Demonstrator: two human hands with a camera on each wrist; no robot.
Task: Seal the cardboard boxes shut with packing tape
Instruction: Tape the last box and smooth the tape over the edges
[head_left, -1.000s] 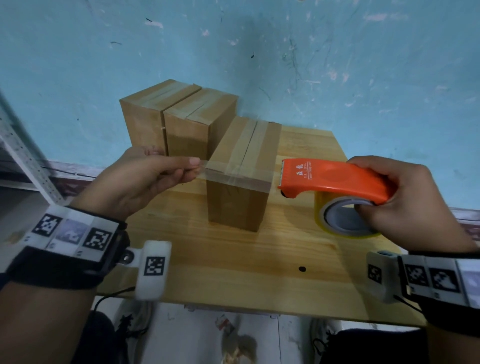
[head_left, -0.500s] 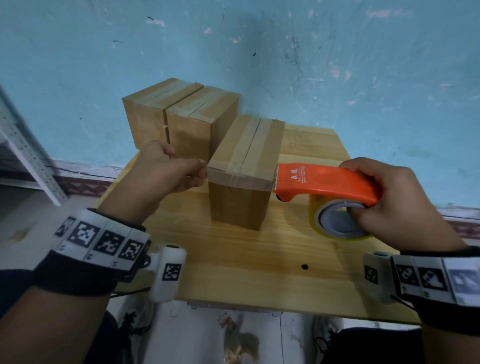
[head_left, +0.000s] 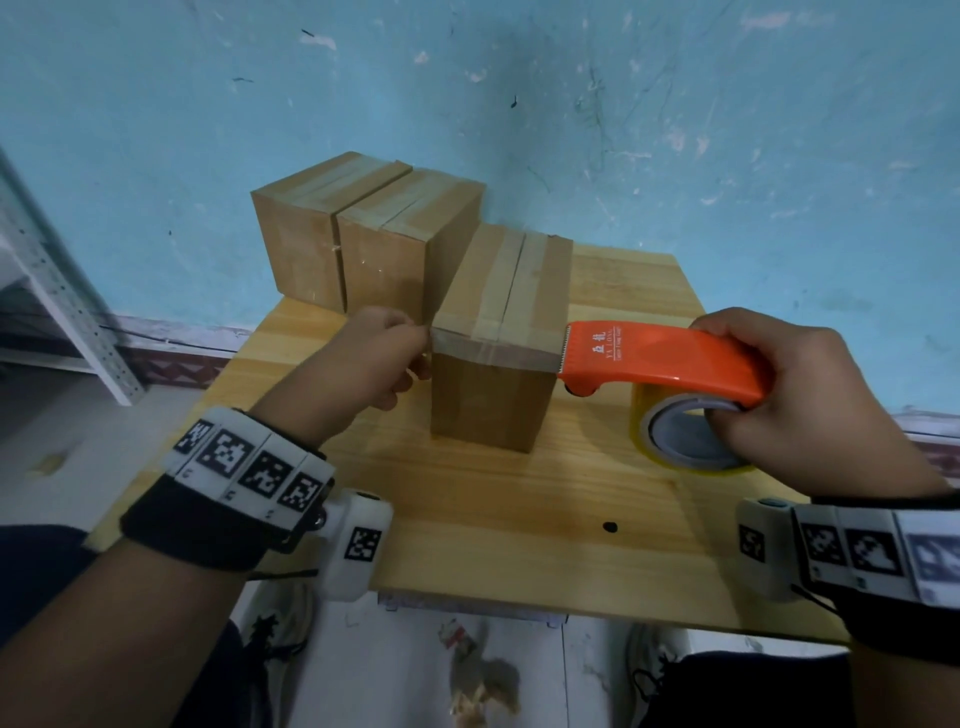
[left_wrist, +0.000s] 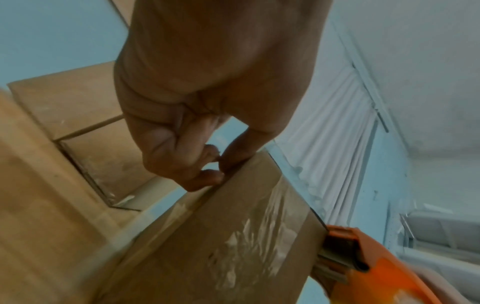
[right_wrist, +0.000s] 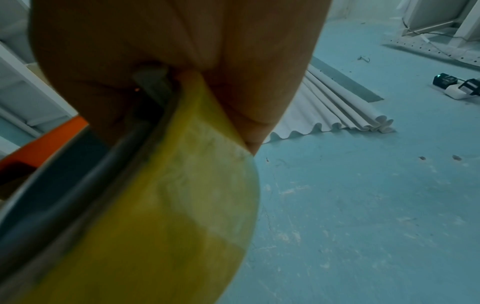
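A cardboard box (head_left: 491, 400) stands mid-table, its top seam taped lengthwise. A strip of clear tape (head_left: 493, 349) runs across the near top edge of the box (left_wrist: 233, 236). My left hand (head_left: 374, 358) pinches the strip's free end against the box's upper left corner; in the left wrist view the hand (left_wrist: 207, 156) has thumb and curled fingers pressed on that edge. My right hand (head_left: 789, 395) grips the orange tape dispenser (head_left: 660, 358), whose blade sits at the box's right top edge. The yellowish tape roll (right_wrist: 161, 216) hangs under the dispenser (left_wrist: 369, 267).
Two more taped cardboard boxes (head_left: 363, 244) stand side by side at the back left, against the blue wall. The wooden table (head_left: 519, 530) ends just in front of my wrists. A white metal shelf frame (head_left: 57, 291) stands off the table's left side.
The tape strip, earlier held stretched in the air left of the box, now lies along its near top edge. My left hand moved right to the box corner; the dispenser closed in.
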